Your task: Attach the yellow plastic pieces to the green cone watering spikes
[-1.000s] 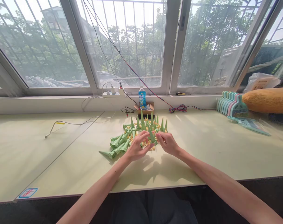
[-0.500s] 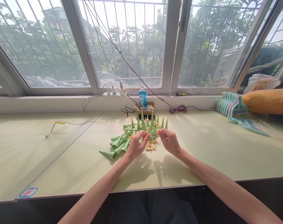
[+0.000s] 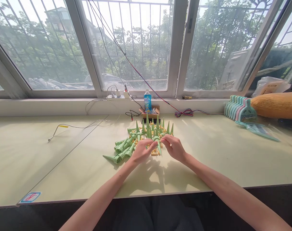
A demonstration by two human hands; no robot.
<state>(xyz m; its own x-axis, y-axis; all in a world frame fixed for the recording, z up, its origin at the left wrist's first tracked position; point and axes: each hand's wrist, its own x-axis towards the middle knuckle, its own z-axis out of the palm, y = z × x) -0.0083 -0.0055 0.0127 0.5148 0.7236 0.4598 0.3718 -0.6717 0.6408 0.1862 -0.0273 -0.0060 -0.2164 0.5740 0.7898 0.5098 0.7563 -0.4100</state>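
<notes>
A heap of green cone-shaped spikes (image 3: 123, 148) and small yellow pieces (image 3: 154, 152) lies mid-table, with several spikes (image 3: 147, 123) standing upright behind it. Both my hands meet just in front of the heap. My left hand (image 3: 142, 151) has its fingers curled around one green spike (image 3: 157, 143), which points down toward me. My right hand (image 3: 174, 147) pinches at the wide top of that same spike with its fingertips together.
A blue bottle (image 3: 147, 101) and a small cardboard box (image 3: 150, 113) stand at the window sill behind the heap. Cables (image 3: 184, 112) run along the back. A stack of pastel plastic parts (image 3: 239, 107) and an orange cushion (image 3: 277, 105) sit at the right.
My hands have dropped slightly and drawn together. The green spike, tip up a second ago, now points down toward me between them.
</notes>
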